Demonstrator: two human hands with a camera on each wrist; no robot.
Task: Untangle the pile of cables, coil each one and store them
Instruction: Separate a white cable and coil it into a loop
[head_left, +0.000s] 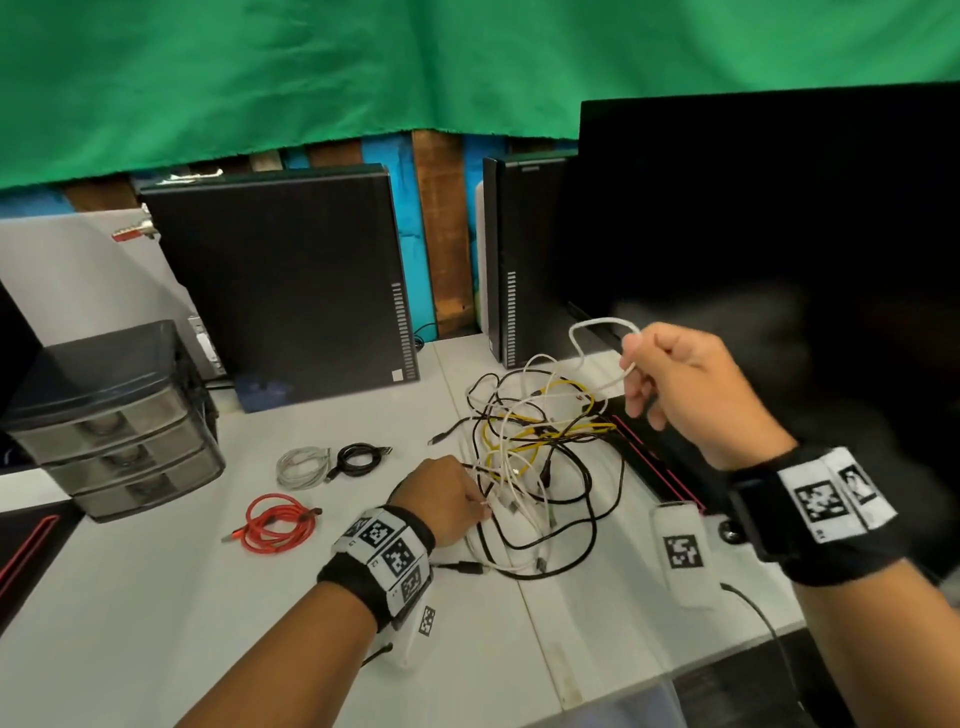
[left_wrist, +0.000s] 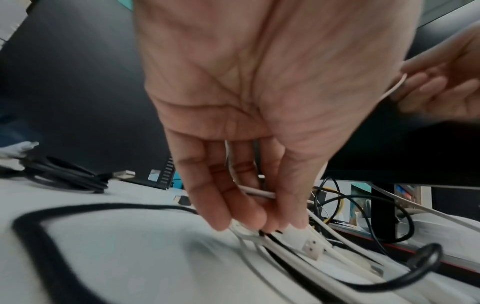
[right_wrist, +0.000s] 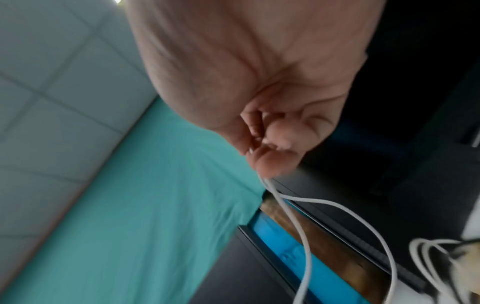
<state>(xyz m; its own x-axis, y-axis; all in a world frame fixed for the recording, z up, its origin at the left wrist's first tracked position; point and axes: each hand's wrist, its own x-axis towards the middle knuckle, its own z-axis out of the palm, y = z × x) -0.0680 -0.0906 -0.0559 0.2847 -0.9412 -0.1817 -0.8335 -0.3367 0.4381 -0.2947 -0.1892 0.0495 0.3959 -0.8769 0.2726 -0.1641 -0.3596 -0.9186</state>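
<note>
A tangle of black, white and yellow cables (head_left: 535, 447) lies on the white table (head_left: 156, 597). My right hand (head_left: 670, 379) is raised above its right side and pinches a loop of thin white cable (head_left: 602, 332) (right_wrist: 293, 207) between thumb and fingers. My left hand (head_left: 447, 499) is down at the pile's left edge, its fingers (left_wrist: 233, 207) curled round a white cable (left_wrist: 259, 193) near a white plug (left_wrist: 306, 240). Three coiled cables lie to the left: a red one (head_left: 275, 525), a grey-white one (head_left: 304, 465) and a black one (head_left: 361, 457).
A grey drawer unit (head_left: 119, 421) with three drawers stands at the left. Two black computer towers (head_left: 291, 280) (head_left: 519, 254) stand behind the pile, a black monitor (head_left: 769, 260) on the right. A white tagged device (head_left: 680, 551) with a black lead lies near the front edge.
</note>
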